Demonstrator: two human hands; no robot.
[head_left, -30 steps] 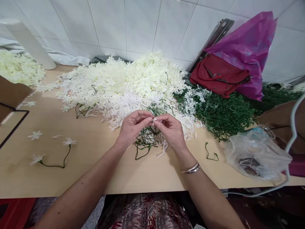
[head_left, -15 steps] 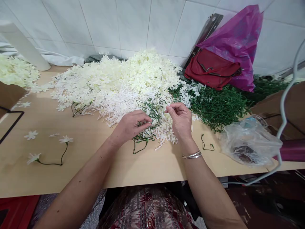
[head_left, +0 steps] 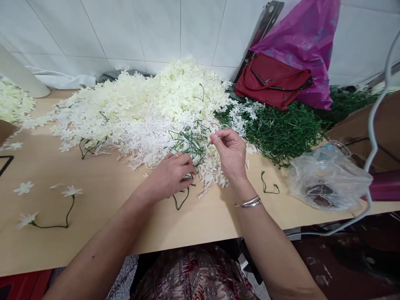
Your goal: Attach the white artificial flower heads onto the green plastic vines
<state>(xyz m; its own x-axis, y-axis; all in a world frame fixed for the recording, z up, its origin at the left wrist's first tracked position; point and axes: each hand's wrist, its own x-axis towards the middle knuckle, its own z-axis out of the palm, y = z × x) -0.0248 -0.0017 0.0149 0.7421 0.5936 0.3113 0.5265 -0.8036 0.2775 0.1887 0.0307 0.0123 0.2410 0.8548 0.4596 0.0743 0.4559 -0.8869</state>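
Note:
My left hand (head_left: 171,174) rests on the wooden table (head_left: 103,196) with its fingers curled around a tangle of green wire stems (head_left: 187,146). Raised just to the right of it, my right hand (head_left: 230,152) pinches a small white piece between thumb and forefinger, over loose white plastic stamen pieces (head_left: 150,143). A silver bangle sits on my right wrist. Behind both hands lies a big heap of cream artificial flowers (head_left: 150,100).
A pile of green stems (head_left: 287,133) lies at the right, with a red bag (head_left: 271,81) and magenta plastic bag (head_left: 300,41) behind it. A clear plastic bag (head_left: 328,177) sits near the right edge. Finished flower stems (head_left: 53,208) lie at the left.
My hands were pinched together in front of me; they have parted, the right one lifting toward the pile with a white piece, the left dropping onto the green stems. The view shifted right.

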